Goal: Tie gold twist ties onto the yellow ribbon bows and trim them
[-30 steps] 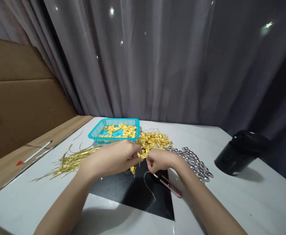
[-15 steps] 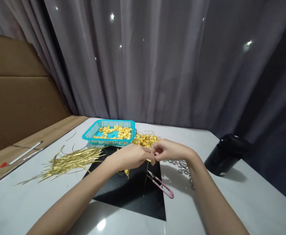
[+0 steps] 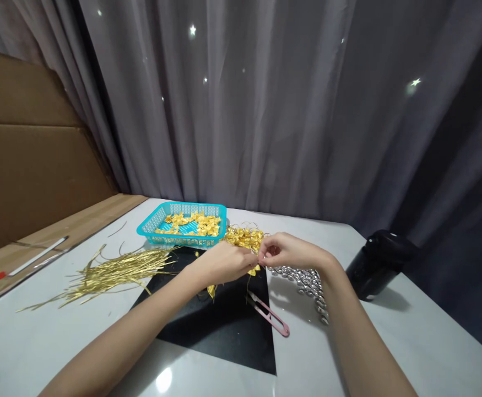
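My left hand (image 3: pixel 227 261) and my right hand (image 3: pixel 284 251) meet fingertip to fingertip above a black mat (image 3: pixel 220 331). Both are closed in a pinch; what lies between the fingers is too small to make out. A yellow-gold piece (image 3: pixel 254 271) shows just under the fingertips, and another gold piece (image 3: pixel 211 291) hangs or lies below my left hand. Behind the hands is a heap of gold bows (image 3: pixel 244 237). Pink thread snips (image 3: pixel 270 317) lie across the mat's right edge, their blades toward my hands.
A blue basket (image 3: pixel 183 239) holds gold bows at the back. Gold twist ties (image 3: pixel 119 273) lie left, silver beads (image 3: pixel 304 282) right. Farther right is a black container (image 3: pixel 379 264). A red-tipped white stick (image 3: pixel 38 256) lies far left beside cardboard (image 3: pixel 34 165).
My right hand has shifted slightly and its fingers have parted a little from my left hand's. More silver beads show beside it. The view has moved slightly.
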Demonstrator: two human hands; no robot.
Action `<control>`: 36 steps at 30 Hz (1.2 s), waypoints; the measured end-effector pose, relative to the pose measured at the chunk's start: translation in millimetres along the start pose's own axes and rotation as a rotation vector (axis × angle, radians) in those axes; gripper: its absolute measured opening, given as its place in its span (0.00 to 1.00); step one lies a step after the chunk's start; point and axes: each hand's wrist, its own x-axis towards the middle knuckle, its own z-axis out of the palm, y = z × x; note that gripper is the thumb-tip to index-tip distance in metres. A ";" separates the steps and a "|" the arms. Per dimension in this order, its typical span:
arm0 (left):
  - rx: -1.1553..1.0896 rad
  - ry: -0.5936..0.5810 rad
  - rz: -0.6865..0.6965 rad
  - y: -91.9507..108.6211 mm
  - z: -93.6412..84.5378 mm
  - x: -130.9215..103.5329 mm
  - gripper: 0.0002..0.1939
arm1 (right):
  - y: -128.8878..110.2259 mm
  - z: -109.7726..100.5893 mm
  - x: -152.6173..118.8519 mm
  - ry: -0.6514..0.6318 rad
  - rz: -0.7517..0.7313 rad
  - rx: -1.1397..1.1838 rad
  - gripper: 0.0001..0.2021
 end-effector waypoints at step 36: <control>-1.555 0.543 -0.344 -4.5 -14.6 5.8 0.13 | -34.7 6.8 -7.3 0.239 -0.154 -0.037 0.05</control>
